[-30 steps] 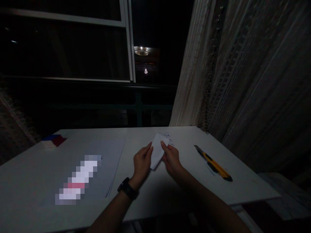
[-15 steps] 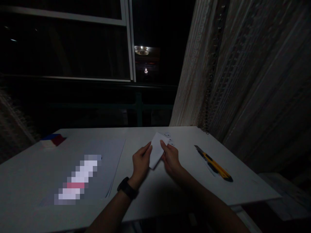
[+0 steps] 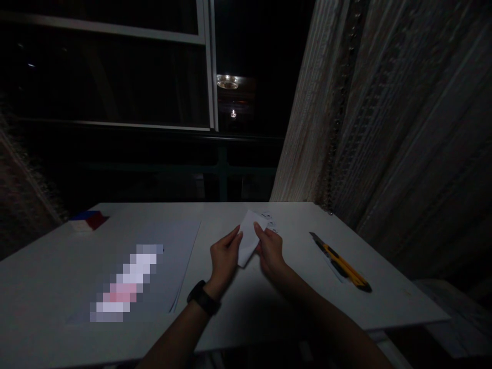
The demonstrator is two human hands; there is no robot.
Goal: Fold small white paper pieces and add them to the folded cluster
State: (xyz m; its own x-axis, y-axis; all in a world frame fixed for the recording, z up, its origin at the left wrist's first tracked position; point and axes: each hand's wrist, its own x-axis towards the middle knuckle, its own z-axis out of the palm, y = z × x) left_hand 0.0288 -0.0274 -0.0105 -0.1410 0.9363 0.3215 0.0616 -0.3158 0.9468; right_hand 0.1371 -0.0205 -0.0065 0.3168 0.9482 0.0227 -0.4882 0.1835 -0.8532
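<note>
White paper is pinched by the left hand and the right hand, its pose virtually unchanged from a second ago, so the work is judged little advanced.

The head camera looks forward (and down) across the table.

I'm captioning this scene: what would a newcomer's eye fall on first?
Likely the white paper pinched between the left hand and the right hand, near the middle. Next, the yellow-and-black cutter lying on the right side of the table, and the bright pixelated patch over the sheets at left.
</note>
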